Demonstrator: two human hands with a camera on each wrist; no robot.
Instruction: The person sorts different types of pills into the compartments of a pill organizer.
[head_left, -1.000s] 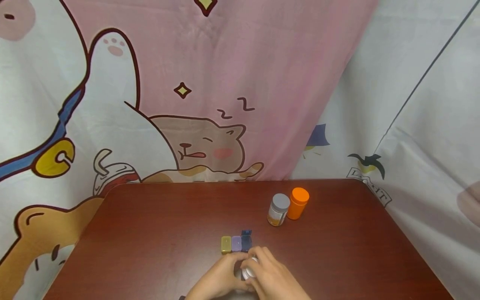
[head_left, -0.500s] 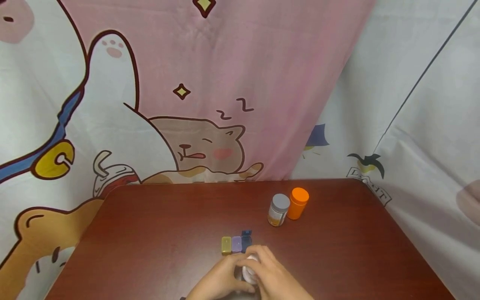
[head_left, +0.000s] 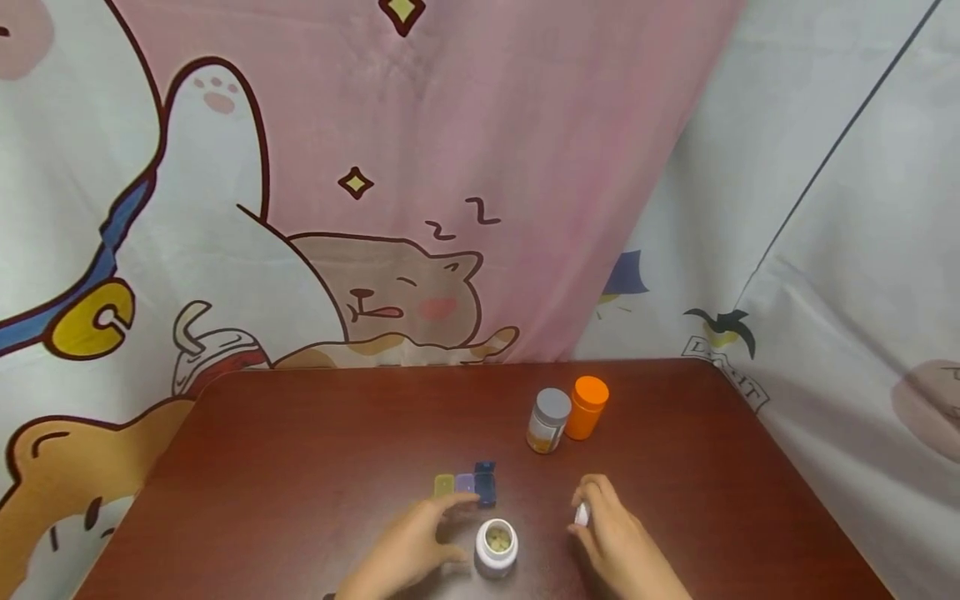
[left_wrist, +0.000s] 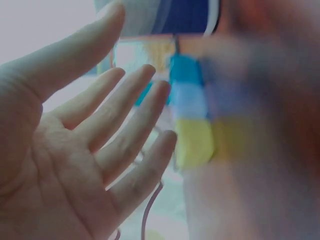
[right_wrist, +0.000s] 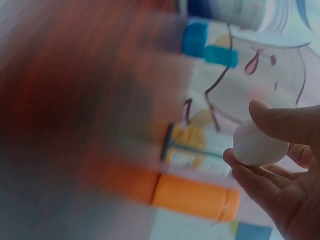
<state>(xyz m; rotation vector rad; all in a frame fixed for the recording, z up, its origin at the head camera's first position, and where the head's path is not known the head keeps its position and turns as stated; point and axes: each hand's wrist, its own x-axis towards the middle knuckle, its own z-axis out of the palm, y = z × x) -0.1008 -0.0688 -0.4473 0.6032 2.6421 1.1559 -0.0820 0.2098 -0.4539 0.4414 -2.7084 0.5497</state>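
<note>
A white pill bottle (head_left: pixel 496 560) stands upright and uncapped near the table's front, with pale tablets (head_left: pixel 498 540) inside its mouth. Just left of it is my left hand (head_left: pixel 408 542), fingers extended and thumb apart, holding nothing; the left wrist view shows its bare palm (left_wrist: pixel 65 165). Off to the right, my right hand (head_left: pixel 618 533) pinches the white bottle cap (right_wrist: pixel 259 145) between thumb and fingers. Behind the bottle lies a small pill box with yellow (head_left: pixel 444 484), purple (head_left: pixel 465 482) and dark blue (head_left: pixel 485 488) compartments; the blue lid (head_left: pixel 485 467) is raised.
Farther back on the brown table (head_left: pixel 337 433) stand a grey-lidded jar (head_left: pixel 548 421) and an orange bottle (head_left: pixel 587 408), close beside each other. A cartoon-printed curtain (head_left: pixel 525 167) hangs behind the table.
Both hands were together around the white bottle. The cap has come off and moved right in my right hand, while my left hand has let go and shifted left.
</note>
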